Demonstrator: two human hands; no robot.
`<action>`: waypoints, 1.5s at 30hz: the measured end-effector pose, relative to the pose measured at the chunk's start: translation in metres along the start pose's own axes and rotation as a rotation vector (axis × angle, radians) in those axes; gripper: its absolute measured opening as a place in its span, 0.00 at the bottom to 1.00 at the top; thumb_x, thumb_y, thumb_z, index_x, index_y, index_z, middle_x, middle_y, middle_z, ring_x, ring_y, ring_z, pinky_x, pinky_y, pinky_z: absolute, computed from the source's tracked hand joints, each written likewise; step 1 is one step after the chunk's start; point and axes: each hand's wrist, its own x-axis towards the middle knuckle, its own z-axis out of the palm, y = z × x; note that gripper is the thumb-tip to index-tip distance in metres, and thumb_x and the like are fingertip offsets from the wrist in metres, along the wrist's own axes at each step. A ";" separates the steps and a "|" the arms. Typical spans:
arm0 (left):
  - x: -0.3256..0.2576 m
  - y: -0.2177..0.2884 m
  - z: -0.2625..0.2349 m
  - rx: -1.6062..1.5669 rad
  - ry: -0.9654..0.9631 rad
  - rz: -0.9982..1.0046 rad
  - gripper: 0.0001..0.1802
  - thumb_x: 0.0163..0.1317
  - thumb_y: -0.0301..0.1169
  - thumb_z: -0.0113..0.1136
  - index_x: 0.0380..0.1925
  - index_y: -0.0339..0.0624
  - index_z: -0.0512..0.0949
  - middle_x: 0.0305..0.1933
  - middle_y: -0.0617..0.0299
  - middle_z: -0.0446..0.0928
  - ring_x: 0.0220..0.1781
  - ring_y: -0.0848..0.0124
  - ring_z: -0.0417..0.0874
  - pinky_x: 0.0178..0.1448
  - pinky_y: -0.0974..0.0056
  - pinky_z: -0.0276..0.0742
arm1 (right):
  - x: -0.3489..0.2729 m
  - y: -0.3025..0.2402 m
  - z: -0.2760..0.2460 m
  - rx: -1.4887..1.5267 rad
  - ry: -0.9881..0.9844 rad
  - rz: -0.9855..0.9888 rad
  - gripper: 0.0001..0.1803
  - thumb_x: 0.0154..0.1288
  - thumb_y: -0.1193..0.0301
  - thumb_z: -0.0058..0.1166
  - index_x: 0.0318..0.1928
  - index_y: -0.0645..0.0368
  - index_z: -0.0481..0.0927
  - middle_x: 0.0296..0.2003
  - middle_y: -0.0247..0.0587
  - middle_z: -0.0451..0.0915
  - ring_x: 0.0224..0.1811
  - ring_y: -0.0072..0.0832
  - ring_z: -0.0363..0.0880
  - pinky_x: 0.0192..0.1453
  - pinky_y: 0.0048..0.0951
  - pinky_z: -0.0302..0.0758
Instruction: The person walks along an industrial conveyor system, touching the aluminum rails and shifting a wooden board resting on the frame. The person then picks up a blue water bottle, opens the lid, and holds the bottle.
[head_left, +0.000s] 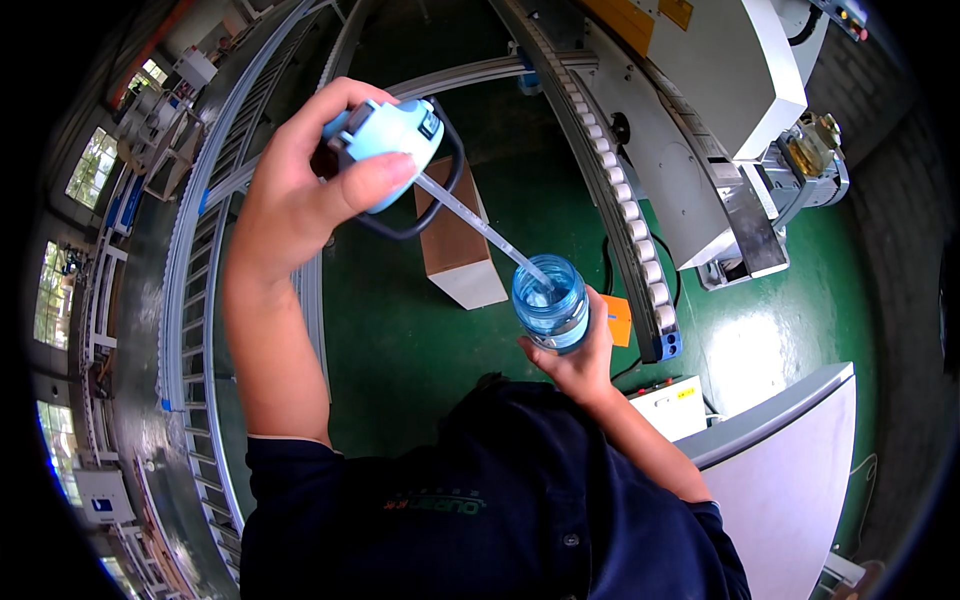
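My left hand (325, 175) is raised and closed around a light blue bottle lid (395, 135) with a dark carrying loop. From the underside of the lid a clear straw (480, 228) slants down to the right, its lower end inside the mouth of a blue see-through water bottle (550, 305). My right hand (585, 355) grips that bottle from below and the right side, fingers wrapped round it. The lid is well apart from the bottle's open threaded mouth. The bottle is tilted so that its mouth faces up toward me.
A brown and white box (465, 270) stands on the green floor (400, 340) beyond my hands. A roller conveyor rail (630, 215) runs along the right, beside a white machine (725, 75). On the left is a metal-framed roller conveyor (190, 290). A grey-white cabinet (780, 460) is near my right arm.
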 end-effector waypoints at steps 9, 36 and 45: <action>-0.003 0.002 0.004 0.007 0.002 -0.012 0.26 0.50 0.45 0.70 0.44 0.40 0.76 0.38 0.65 0.73 0.40 0.77 0.72 0.46 0.72 0.68 | -0.002 0.000 0.000 -0.002 0.010 0.002 0.47 0.42 0.66 0.79 0.60 0.65 0.65 0.47 0.51 0.80 0.49 0.42 0.83 0.54 0.37 0.79; -0.017 -0.047 -0.016 -0.189 0.263 -0.178 0.32 0.56 0.53 0.61 0.51 0.40 0.75 0.40 0.64 0.76 0.38 0.76 0.74 0.39 0.70 0.70 | 0.000 0.001 -0.001 0.054 0.038 -0.005 0.48 0.41 0.66 0.79 0.61 0.65 0.64 0.49 0.50 0.78 0.52 0.40 0.81 0.56 0.37 0.77; -0.059 -0.128 -0.038 -1.151 0.478 -0.413 0.37 0.63 0.64 0.48 0.53 0.40 0.74 0.39 0.59 0.73 0.32 0.71 0.68 0.32 0.66 0.61 | 0.021 -0.026 -0.032 0.054 0.066 -0.213 0.54 0.42 0.67 0.79 0.66 0.65 0.56 0.54 0.51 0.73 0.55 0.38 0.77 0.60 0.39 0.74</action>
